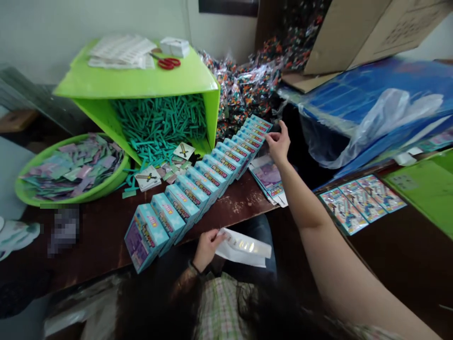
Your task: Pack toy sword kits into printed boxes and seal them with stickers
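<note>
Plaid shirt (pixel 221 309), curling white sheet (pixel 240 256), rectangular cartons (pixel 213 174)

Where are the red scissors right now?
In the head view, the red scissors lie upper left, on top of the tipped green bin, just below the small white stack.

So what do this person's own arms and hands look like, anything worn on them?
The left hand and right hand are ungloved. A dark band sits at the left wrist; the right forearm is bare. The plaid shirt mixes pale green and pinkish tones.
</note>
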`<state>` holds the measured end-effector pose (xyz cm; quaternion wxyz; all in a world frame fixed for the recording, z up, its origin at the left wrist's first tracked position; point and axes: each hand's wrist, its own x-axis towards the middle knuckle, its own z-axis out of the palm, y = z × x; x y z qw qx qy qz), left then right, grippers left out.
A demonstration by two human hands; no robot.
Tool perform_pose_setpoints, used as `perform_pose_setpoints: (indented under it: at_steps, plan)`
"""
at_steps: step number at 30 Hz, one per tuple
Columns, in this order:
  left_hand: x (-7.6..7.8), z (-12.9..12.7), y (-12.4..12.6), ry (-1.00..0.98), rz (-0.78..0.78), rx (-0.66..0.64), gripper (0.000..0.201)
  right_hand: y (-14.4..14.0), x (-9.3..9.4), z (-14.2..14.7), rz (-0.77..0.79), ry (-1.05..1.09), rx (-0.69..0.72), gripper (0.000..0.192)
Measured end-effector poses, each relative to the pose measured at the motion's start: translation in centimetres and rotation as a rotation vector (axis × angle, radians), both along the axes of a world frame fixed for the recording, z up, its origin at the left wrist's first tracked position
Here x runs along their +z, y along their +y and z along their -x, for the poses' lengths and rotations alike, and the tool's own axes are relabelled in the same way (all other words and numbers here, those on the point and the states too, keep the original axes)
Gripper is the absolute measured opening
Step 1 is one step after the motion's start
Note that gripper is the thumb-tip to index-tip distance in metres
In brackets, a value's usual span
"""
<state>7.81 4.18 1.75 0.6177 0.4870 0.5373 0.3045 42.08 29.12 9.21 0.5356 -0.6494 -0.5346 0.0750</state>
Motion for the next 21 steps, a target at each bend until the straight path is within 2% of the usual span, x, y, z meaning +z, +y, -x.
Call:
perform_pose_setpoints:
  at_steps: [2,4,8,12,14,16,21]
  plan:
    - [-0.2,0.1,0.0,-0.006,0.018,0.021,0.068,3.8,0.0,-0.7,0.046,-0.062,-0.030,0.083]
    - [-0.5,0.4,0.1,0.008,0.028,0.039,0.070,6.1,-0.3,-0.4,0.126,-0.137,-0.018,0.083]
    - [-1.2,1.2,0.9,0.040,0.055,0.046,0.072,7.5,-0.9,0.2,0.282,-0.328,-0.007,0.080]
    - [-2.0,1.7,1.9,0.049,0.073,0.023,0.072,8.0,0.0,-1.7,0.250,-0.484,-0.184,0.073]
    - [-2.3,1.5,2.3,0.056,0.079,0.018,0.072,8.6,0.9,-2.9,0.249,-0.461,-0.256,0.052]
    - [-2.5,1.2,2.4,0.066,0.075,0.031,0.073,9.2,1.5,-3.5,0.324,-0.364,-0.228,0.035]
    - [-2.4,0.6,2.6,0.066,0.069,0.038,0.075,10.3,0.7,-2.0,0.466,-0.253,-0.165,0.025]
